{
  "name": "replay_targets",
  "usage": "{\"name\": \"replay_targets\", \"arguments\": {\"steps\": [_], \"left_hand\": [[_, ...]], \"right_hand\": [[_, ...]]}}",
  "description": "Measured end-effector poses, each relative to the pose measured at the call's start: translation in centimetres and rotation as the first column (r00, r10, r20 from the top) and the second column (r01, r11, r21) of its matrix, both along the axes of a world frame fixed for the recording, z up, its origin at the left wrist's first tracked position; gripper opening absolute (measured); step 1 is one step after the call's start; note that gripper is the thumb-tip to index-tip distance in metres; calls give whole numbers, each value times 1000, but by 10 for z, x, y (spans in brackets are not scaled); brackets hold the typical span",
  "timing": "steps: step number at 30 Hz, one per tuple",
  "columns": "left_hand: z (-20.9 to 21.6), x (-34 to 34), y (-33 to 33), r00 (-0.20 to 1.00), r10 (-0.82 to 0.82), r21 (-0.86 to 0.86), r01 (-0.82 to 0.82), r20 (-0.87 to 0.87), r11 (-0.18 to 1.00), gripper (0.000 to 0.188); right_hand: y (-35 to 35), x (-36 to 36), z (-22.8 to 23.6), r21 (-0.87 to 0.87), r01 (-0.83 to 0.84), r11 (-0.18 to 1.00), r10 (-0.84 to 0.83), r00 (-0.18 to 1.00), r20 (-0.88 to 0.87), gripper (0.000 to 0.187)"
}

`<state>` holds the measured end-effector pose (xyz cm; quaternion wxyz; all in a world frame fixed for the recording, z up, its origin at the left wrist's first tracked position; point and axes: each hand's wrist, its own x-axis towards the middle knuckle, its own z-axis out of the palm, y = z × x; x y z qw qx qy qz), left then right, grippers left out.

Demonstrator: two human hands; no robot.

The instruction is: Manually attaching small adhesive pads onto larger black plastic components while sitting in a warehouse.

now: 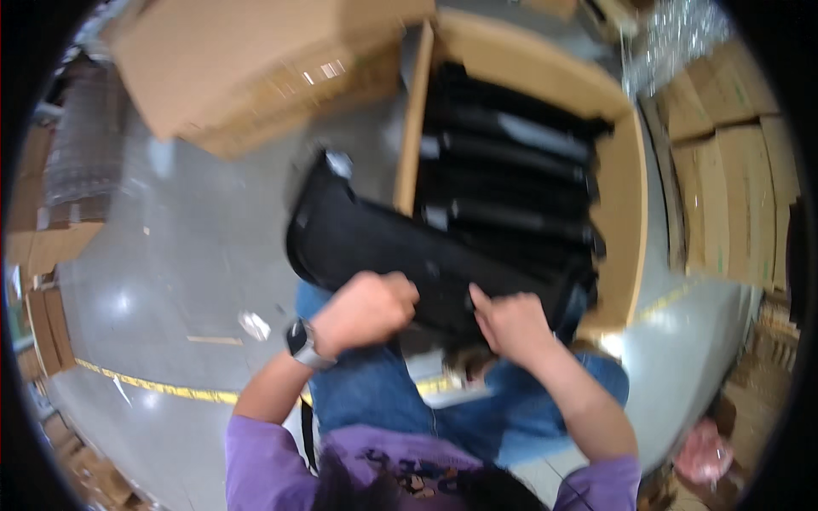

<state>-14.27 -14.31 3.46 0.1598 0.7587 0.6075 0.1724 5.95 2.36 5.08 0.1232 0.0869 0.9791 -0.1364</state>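
Observation:
A long black panel (388,244) with a rounded, raised left end lies slanted across my lap, its exact kind unclear. A small pale patch shows at its upper left corner. My left hand (366,312) is closed at its near edge, left of the middle. Farther right, my right hand (514,324) grips the same edge, thumb over the top and fingers curled. What the fingers do beneath the panel is hidden. Just beyond, an open cardboard box (641,196) holds several similar black parts (515,166) in a row. Motion blurs the picture.
Another large cardboard box (256,51) stands at the upper left. Stacked cartons (724,196) line the right side. Clear plastic wrap (682,47) sits at the upper right, and a pink plastic bag (704,451) at the lower right. Yellow tape (170,390) crosses the grey floor.

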Motion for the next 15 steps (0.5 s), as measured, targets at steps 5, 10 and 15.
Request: {"name": "replay_targets", "arguments": {"steps": [5, 10, 15], "left_hand": [[38, -3, 3, 998, 4, -6, -4, 67, 1000, 18], [122, -26, 1, 960, 279, 192, -272, -11, 943, 28], [200, -89, 29, 702, 667, 525, -480, -252, 703, 31]], "right_hand": [[15, -7, 93, -63, 65, 996, -89, 795, -601, 25], [3, 57, 169, -3, 276, 961, -83, 282, -956, 22], [26, 49, 159, -173, 192, 966, -246, 477, -844, 18]]}}
